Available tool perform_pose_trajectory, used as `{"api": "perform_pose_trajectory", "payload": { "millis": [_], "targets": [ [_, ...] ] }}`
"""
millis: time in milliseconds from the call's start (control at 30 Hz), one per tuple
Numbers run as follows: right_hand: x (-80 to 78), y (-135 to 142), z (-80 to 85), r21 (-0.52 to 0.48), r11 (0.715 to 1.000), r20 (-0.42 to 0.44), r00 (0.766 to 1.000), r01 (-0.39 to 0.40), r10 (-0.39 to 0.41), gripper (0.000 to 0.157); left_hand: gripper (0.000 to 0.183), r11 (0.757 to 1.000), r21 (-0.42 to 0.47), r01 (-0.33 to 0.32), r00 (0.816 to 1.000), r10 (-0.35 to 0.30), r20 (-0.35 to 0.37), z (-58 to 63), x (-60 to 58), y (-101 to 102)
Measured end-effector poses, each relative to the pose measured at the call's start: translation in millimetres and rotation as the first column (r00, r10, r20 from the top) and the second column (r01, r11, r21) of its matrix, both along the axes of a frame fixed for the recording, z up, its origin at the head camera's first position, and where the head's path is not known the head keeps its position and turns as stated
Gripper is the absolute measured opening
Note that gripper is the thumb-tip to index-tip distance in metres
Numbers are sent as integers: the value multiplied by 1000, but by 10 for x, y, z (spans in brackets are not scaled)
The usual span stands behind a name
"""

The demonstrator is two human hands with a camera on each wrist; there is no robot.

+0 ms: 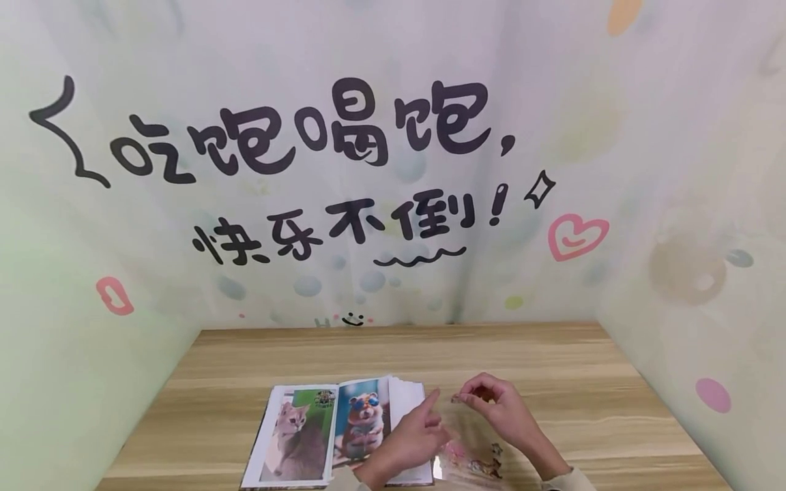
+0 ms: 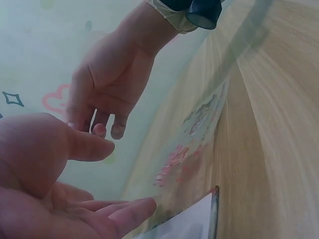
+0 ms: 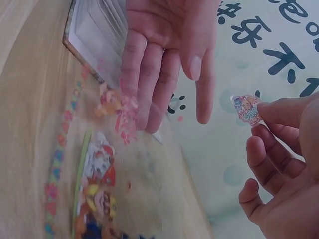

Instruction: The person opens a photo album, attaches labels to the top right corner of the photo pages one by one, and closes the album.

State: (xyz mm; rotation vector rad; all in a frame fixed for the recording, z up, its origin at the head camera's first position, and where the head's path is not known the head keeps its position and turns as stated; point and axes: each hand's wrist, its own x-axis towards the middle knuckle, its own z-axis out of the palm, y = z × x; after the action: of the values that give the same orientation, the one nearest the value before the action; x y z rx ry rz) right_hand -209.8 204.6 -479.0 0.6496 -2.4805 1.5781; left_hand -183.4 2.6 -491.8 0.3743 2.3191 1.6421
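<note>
My right hand point(image 1: 506, 409) pinches a small printed sticker point(image 3: 245, 109) between thumb and forefinger, raised above the table. My left hand point(image 1: 411, 436) is held with its fingers extended, apart from that sticker. Its fingers lie near the edge of a clear sticker sheet point(image 3: 144, 191) printed with colourful cartoon figures; whether they touch it I cannot tell. An open album point(image 1: 402, 399) lies to the left, partly behind my left hand and sleeve. Its left page bears a cat picture point(image 1: 297, 436) with a small dark sticker point(image 1: 323, 397) at the top corner. On the facing page is a hamster picture point(image 1: 362, 423).
The wood-grain table point(image 1: 540, 354) runs back to a pale printed curtain point(image 1: 381, 293) with large black writing. Similar pale walls stand at both sides. In the left wrist view, a dark rounded device point(image 2: 204, 14) sits at my right wrist.
</note>
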Motion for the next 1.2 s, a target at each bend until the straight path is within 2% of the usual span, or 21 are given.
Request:
{"api": "perform_pose_trajectory", "payload": {
  "millis": [133,200,267,500,633,733,833,1100,1200],
  "targets": [
    [-14,17,-5,-17,1000,81,997,8,-6,4,72,1000,-20,0,1000,0,-15,17,-11,-17],
    [-71,52,-87,-53,999,123,992,6,1,7,67,1000,-15,2,1000,-3,-22,28,-20,-37],
    [-81,55,-90,-80,997,161,987,8,5,8,62,1000,0,4,1000,-4,-29,42,-26,-67],
    [-102,32,-101,-97,995,219,976,7,15,10,51,993,117,-17,999,21,-29,111,-31,-220],
    [-117,10,-118,-97,995,226,974,3,19,9,44,988,142,-62,994,74,-83,164,-24,-321],
    [-122,-11,-119,-98,995,231,973,8,15,8,40,988,121,-94,987,108,-122,181,-9,-395],
    [-123,-33,-116,-99,995,245,969,9,16,9,38,988,101,-113,984,125,-125,173,-1,-472],
    [-128,-76,-115,-89,996,248,969,4,19,9,35,994,70,-78,981,89,-172,117,-3,-691],
    [-130,-86,-110,-91,996,257,966,-3,26,10,34,995,22,-96,975,98,-197,107,10,-764]
  ]
}}
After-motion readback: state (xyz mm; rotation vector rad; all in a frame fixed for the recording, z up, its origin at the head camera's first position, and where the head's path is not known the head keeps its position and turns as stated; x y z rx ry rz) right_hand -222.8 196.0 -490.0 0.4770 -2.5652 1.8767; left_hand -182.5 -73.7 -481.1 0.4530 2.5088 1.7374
